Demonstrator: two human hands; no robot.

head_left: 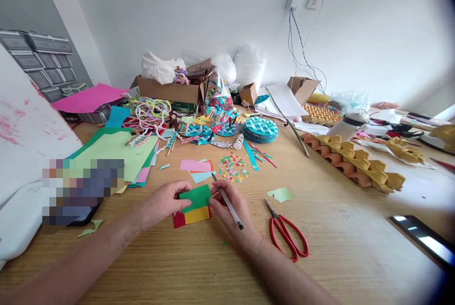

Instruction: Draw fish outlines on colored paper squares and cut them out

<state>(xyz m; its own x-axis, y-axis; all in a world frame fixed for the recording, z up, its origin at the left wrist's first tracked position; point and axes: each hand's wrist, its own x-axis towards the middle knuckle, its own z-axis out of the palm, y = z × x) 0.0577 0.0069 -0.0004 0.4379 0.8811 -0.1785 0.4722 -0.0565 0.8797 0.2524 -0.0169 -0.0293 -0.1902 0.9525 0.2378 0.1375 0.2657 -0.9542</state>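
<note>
Green card (pixel 195 197), one: edges in the grip of left hand (pixel 159 205) and right hand (pixel 226 216). Pen (pixel 228 204), one: in right hand. Red card (pixel 179 220), yellow card (pixel 198 215): partly covered by green. Scissors (pixel 277 217), red-handled: on bench (pixel 159 267), near right forearm. Paper dots (pixel 234 165), multicoloured: beyond hands.

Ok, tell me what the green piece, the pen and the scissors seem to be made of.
Green piece: paper or thin card, being flat, thin and matte.
Pen: probably smooth plastic, as the barrel looks translucent.
Scissors: blades apparently dull metal, being grey, slim and pointed; handles look smooth and evenly red, perhaps plastic or coated metal.
</note>
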